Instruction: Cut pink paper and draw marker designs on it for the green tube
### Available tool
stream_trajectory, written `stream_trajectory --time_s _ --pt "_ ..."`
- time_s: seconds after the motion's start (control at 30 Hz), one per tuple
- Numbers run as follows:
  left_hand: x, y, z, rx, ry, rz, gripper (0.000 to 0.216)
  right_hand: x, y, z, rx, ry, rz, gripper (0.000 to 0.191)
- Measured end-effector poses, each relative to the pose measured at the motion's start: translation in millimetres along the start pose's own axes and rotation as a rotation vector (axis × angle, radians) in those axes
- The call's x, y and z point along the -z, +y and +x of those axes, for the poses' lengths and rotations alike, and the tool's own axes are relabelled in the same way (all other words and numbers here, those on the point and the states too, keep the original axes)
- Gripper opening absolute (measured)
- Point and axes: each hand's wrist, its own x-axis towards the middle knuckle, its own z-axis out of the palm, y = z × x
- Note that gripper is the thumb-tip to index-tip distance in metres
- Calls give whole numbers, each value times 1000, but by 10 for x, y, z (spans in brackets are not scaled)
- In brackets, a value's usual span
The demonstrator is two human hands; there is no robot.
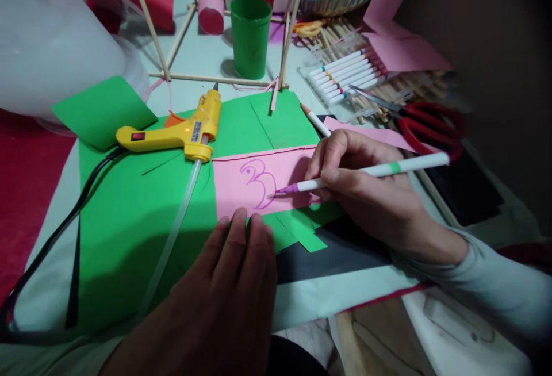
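In my right hand (366, 192) is a white felt-tip pen (405, 164) with a purple nib, held in a writing grip. Its tip is at the purple outline of a bird-like figure on a pink paper strip (226, 192). My left hand (237, 272) lies flat, fingers stretched out, with the fingertips on the lower edge of that strip. Under the strip are green paper sheets (116, 238) and a black sheet (357, 255). A yellow glue gun (172, 137) rests on the green paper left of the strip, its small light lit and a glue stick in its back.
A square frame of wooden sticks (211, 79) stands behind, a green cup (250, 42) within it. Red-handled scissors (405, 114), a pack of felt-tip pens (349, 77) and a pencil (317, 121) lie to the right. The glue gun's black cord (56, 232) runs down the left side.
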Motion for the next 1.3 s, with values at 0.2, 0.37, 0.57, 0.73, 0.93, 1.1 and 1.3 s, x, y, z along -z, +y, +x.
stream_trajectory --time_s 0.2,0.37,0.57,0.73,0.93,1.1,1.3 --pt "-55 18 -6 29 42 19 40 -96 -84 -3 68 60 -281 17" --pt "3 -31 3 -19 -1 66 42 43 -72 -94 110 207 -270 16" --pt "55 -117 -84 -48 -17 103 38 121 -152 -283 280 -4 -631 13" --pt "110 -128 19 -77 50 171 31 64 -132 -390 463 -309 -931 23" --pt "195 65 364 24 37 104 29 52 -49 -455 547 -356 -1041 23" --pt "-7 168 465 139 -38 66 16 100 -179 -484 474 -235 -879 27" --pt "-26 73 431 62 -57 11 16 108 -241 -274 299 8 -546 18"
